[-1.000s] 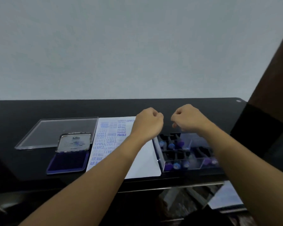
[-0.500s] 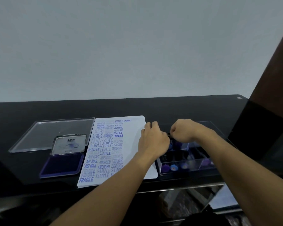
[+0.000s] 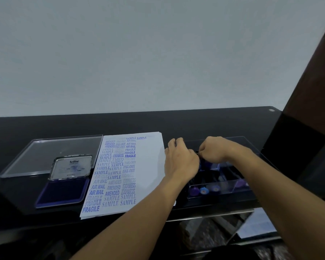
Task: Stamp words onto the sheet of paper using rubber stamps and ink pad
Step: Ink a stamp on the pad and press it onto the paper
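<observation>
Over one clear box [image 3: 223,186] near the bench [image 3: 195,122] front edge, left hand [image 3: 181,162] and right hand [image 3: 217,151] sit close together, fingers curled; contents of grasp indeterminate. Box holds rubber stamps [image 3: 204,190], four ends visible. Leftward: one sheet of paper [image 3: 148,166], one open ink pad [image 3: 62,192], one clear lid [image 3: 45,156].

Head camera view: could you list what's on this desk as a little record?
Table: black
Sheet of paper: centre, left part covered in blue stamped words
Ink pad: open, left of paper
Clear lid: flat behind ink pad
Stamp box: clear, right of paper, stamps inside
Left hand: at box's left edge, fingers curled
Right hand: over box, meeting the left; grip unclear
</observation>
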Motion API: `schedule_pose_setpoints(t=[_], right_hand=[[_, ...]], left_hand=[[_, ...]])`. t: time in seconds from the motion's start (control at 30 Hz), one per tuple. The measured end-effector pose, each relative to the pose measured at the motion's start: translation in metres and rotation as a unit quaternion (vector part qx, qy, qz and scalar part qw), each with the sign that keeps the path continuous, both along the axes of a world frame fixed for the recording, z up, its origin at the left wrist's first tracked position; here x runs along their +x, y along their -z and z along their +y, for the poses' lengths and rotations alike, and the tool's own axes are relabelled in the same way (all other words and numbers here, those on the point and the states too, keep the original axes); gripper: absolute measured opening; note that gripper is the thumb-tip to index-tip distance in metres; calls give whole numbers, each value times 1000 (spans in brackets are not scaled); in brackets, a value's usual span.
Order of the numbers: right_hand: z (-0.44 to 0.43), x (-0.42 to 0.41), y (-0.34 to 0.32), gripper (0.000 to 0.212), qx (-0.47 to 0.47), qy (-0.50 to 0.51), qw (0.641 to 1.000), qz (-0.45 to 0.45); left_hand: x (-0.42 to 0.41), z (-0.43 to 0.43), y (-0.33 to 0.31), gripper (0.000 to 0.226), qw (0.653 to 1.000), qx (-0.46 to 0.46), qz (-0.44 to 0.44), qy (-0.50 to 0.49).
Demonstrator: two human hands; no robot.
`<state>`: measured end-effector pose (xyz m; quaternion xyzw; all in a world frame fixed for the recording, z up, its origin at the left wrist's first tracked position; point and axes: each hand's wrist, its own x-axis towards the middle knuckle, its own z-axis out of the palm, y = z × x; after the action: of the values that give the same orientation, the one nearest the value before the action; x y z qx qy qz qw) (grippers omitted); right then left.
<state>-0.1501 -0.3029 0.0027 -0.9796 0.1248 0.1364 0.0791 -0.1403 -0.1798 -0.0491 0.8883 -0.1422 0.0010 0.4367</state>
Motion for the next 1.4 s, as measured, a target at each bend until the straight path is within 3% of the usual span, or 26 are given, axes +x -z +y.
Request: schedule_pose_setpoints(t=[0.37,0.57,0.77,0.9,1.13,1.4], right_hand=[[-20,-9,-4,27,24,13,999,-31],[-27,-10,-2,5,30,12,998,-58],[-24,-14,-8,13,39,28,992,-118],[-11,-15,-20,2,61,39,981,-180],[37,-8,-33,14,153,40,953,-257],[124,10,-34,12,211,-57,941,-260]], left_hand=[[-2,-22,-3,51,1000,8,9,14],[-1,-27,-2,52,1000,-4,19,17],[0,-14,-8,57,996,-61,52,27],[5,11,-22,55,996,-79,37,15],[17,87,-47,43,997,-73,-19,-4],[33,185,-51,40,998,-33,-41,-40]])
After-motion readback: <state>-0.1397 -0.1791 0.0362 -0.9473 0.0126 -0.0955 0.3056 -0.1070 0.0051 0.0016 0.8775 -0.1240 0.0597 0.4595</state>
